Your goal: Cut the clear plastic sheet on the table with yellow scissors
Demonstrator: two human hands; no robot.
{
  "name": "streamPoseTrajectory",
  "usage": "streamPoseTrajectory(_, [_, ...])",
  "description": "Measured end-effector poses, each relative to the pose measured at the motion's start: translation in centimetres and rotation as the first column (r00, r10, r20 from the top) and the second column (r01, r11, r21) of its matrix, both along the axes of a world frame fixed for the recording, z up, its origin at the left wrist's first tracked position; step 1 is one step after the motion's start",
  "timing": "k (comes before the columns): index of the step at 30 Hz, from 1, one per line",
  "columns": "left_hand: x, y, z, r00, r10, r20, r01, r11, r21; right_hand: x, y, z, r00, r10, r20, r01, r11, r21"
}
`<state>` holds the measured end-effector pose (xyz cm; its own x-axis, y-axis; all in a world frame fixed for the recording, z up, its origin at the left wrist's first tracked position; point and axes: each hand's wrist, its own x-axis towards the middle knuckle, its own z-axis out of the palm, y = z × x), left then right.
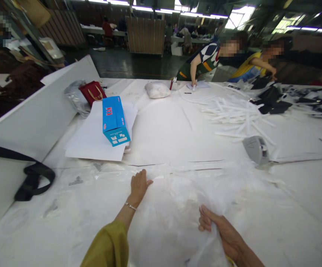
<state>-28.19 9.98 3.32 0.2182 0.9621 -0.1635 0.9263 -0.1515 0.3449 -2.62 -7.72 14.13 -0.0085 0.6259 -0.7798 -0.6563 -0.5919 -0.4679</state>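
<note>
A clear plastic bag (172,226) lies spread over the white table in front of me, its near part lifted and blurred. My right hand (215,224) is closed on the bag, with the film pinched between thumb and curled fingers. Farther forward, my left hand (139,183) rests palm down on the plastic, thumb out to the side; it holds nothing that I can see. More clear film with small dark print (75,181) lies flat to the left of it.
A blue box (113,115) stands on white sheets (94,144). Behind are a red paper bag (92,92) and a white bundle (158,90). On the right are a grey tape dispenser (254,150), white strips (238,115) and dark cloth pieces (273,98). A black strap (35,180) hangs left. Two people work opposite.
</note>
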Motion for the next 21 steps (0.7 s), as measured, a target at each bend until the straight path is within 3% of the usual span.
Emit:
streamPoseTrajectory(4, [1.3, -1.3, -0.1, 1.000, -0.016, 0.009, 0.016, 1.000, -0.023, 0.2, -0.1, 0.2, 0.994, -0.071, -0.080, 0.073, 0.997, 0.017])
streamPoseTrajectory(9, [-1.0, -1.8, 0.9, 0.993, 0.016, 0.117, 0.000, 0.991, -0.137, 1.8, -0.7, 0.9, 0.985, -0.121, -0.122, 0.126, 0.991, 0.038])
streamPoseTrajectory(13, [-3.0, -6.0, 1.1, 0.968, -0.078, 0.237, 0.140, 0.956, -0.258, 2.6, -1.7, 0.8, 0.987, -0.116, -0.115, 0.121, 0.992, 0.036])
streamPoseTrajectory(17, [-3.5, -11.0, -0.5, 0.941, -0.212, 0.265, 0.293, 0.900, -0.322, 2.5, -2.7, 0.2, 0.986, -0.114, -0.123, 0.118, 0.993, 0.024])
streamPoseTrajectory(21, [-3.7, -12.8, -1.8, 0.934, -0.145, 0.327, 0.267, 0.891, -0.366, 2.2, -3.2, 0.2, 0.989, -0.109, -0.099, 0.112, 0.993, 0.030])
